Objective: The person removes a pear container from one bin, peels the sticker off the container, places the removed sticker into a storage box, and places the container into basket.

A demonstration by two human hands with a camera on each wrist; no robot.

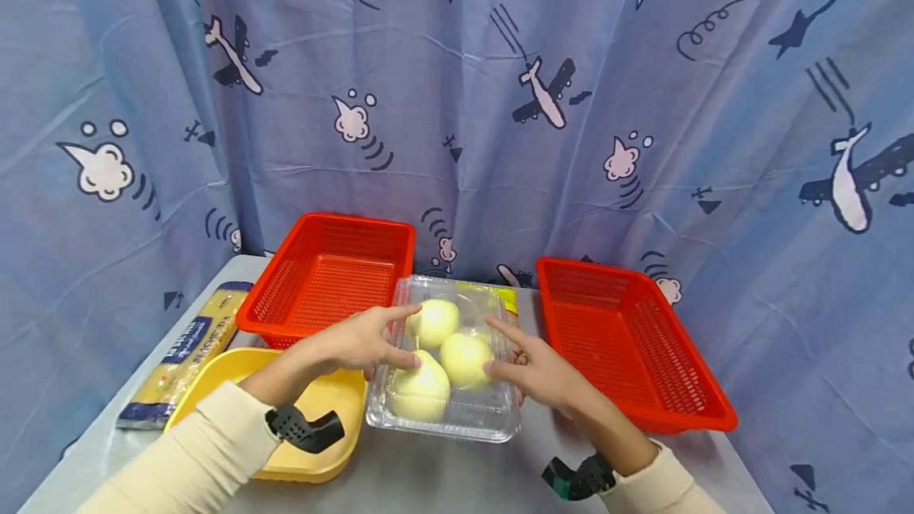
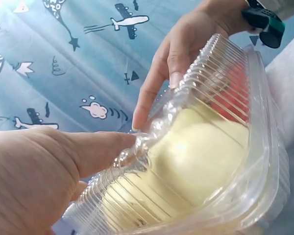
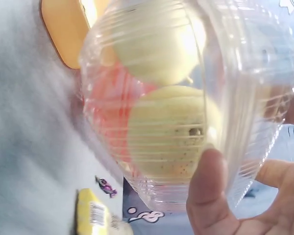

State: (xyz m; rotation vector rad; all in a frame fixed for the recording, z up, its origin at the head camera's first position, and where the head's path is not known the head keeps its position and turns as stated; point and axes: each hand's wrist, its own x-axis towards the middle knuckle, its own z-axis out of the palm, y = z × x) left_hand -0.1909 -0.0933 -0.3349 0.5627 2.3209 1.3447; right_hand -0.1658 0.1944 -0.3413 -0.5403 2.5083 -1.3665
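Observation:
A clear plastic clamshell box (image 1: 474,421), lid closed, is held up over the grey table between both hands. Inside it lie three pale yellow pears (image 1: 421,393). My left hand (image 1: 367,339) grips the box's left side, thumb and index finger over the lid. From the right side my right hand (image 1: 539,371) holds it, its thumb against the lid and other fingers partly hidden beneath. In the left wrist view, the box's ribbed wall (image 2: 206,98) shows between the hands. The right wrist view shows a thumb (image 3: 208,191) pressed to the plastic near a pear (image 3: 171,132).
Red plastic baskets stand at the back left (image 1: 346,288) and right (image 1: 607,347). A yellow basin (image 1: 336,411) sits front left, beside a long noodle-like package (image 1: 193,339). A yellow packet (image 1: 509,301) shows behind the box. A small wrapped candy (image 3: 106,186) lies on the table. A patterned curtain (image 1: 443,165) hangs behind.

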